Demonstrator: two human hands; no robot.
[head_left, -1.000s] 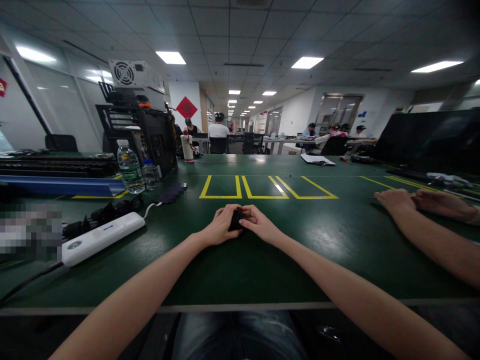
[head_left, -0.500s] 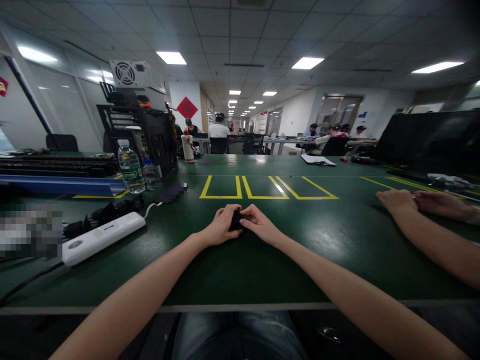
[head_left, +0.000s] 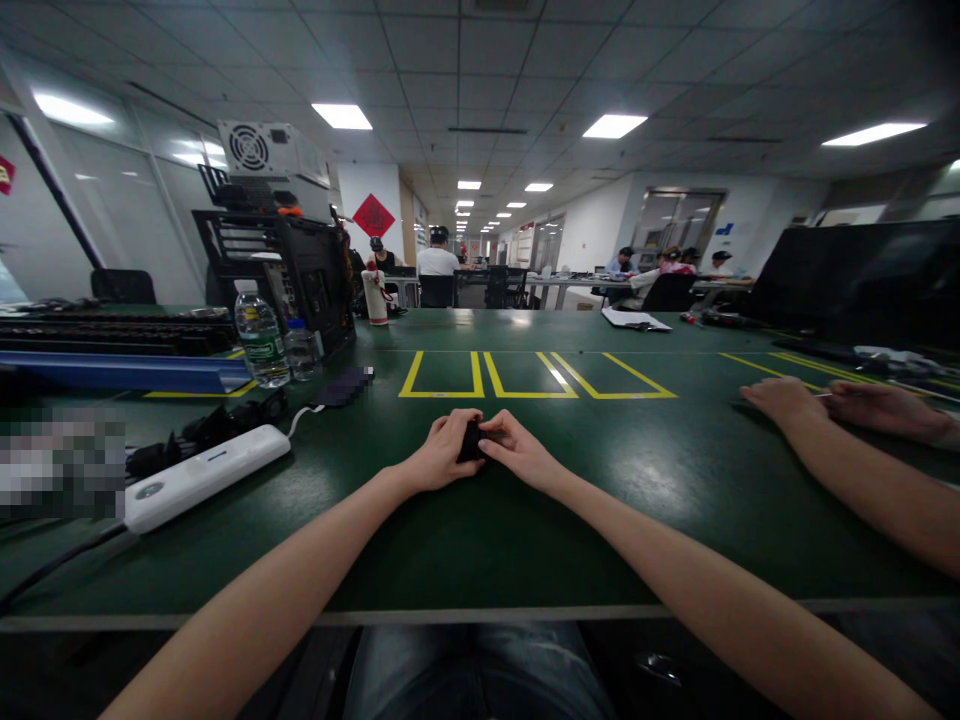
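Between my two hands, low over the green table (head_left: pixel 495 540), is a small black object (head_left: pixel 471 441) whose kind I cannot make out. My left hand (head_left: pixel 444 450) is closed around its left side, fingers over the top and thumb at the near edge. From the right, my right hand (head_left: pixel 514 447) pinches at the object with thumb and fingertips. The fingers cover much of it. Just beyond my hands, yellow tape outlines (head_left: pixel 529 395) mark the tabletop.
To my left lie a white power strip (head_left: pixel 210 475) and a dark phone-like item (head_left: pixel 345 387). Behind stand water bottles (head_left: pixel 261 340) and an open computer case (head_left: pixel 315 270). A co-worker's hands (head_left: pixel 787 400) rest at the right, near a black monitor (head_left: pixel 862 275). A clipboard (head_left: pixel 636 320) lies farther back.
My hands keep nearly the same place and grip on the black object. At the right, the co-worker's nearer hand has shifted slightly to the left.
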